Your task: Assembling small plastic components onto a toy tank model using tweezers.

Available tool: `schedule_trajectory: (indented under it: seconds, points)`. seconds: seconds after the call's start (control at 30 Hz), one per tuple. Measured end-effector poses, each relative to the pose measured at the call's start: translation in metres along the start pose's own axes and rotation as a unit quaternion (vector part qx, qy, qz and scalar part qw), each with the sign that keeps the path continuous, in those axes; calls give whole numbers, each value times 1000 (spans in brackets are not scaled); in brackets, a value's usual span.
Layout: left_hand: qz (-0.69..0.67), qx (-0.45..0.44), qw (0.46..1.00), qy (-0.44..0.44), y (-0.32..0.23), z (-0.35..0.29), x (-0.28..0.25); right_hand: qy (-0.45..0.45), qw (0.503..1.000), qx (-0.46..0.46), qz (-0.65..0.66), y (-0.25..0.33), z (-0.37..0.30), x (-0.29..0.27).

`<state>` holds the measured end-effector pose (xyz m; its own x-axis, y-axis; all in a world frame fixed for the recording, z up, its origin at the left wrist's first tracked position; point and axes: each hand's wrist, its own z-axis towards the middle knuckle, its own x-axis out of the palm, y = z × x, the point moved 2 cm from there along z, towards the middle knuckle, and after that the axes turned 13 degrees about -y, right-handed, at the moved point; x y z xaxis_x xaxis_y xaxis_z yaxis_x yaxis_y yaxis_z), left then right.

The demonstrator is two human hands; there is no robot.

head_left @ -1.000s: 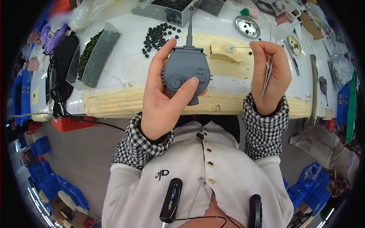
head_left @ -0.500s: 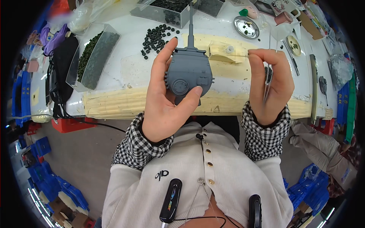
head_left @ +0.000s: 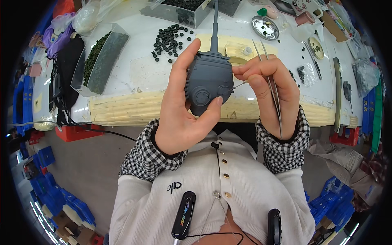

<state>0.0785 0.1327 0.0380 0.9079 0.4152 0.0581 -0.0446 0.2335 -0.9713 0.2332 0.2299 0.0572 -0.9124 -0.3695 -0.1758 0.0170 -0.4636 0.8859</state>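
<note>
Above one table (head_left: 136, 51), two hands (head_left: 179, 116) hold one turret (head_left: 210, 77) and tweezers (head_left: 278, 109).

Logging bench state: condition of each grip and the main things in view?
Left grip, shut on grey turret
Right grip, shut on tweezers and thin rod
Grey turret, held, barrel pointing away
Tweezers, tips apart
Thin rod, held, far end near grey turret
Left clear bin, uncovered, part-filled
Black round pieces, loose
Metal dish, uncovered
</note>
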Motion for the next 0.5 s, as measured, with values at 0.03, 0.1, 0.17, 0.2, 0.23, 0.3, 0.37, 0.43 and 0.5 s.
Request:
schedule_trajectory:
  seconds: [0.03, 0.1, 0.17, 0.2, 0.23, 0.3, 0.37, 0.43, 0.5]
  points:
    - [-2, -1, 1000, -1, 0, 0, 0, -2, 1000, -2, -3, 0, 0, 0]
    - [-1, 1, 1000, 0, 0, 0, 0, -6, 1000, -7, -10, 1, 0, 0]
    - [0, 2, 1000, 0, -1, 0, 0, -7, 1000, -9, -15, 2, 0, 1]
    - [1, 3, 1000, 0, -1, 0, 0, -8, 1000, -10, -18, 2, 0, 1]
    - [3, 3, 1000, -1, -1, 0, 0, -6, 1000, -12, -19, 2, 0, 1]
    - [3, 5, 1000, 0, -1, 0, 0, -2, 1000, -16, -23, 2, 1, 1]
    - [4, 5, 1000, 0, -1, 0, 0, -5, 1000, -20, -18, 1, 1, 1]
    - [5, 5, 1000, 0, -1, 1, 0, 15, 999, -14, -27, 2, 1, 1]
    - [8, 5, 1000, -1, -1, 1, -1, 60, 997, 3, -51, 6, 2, -2]
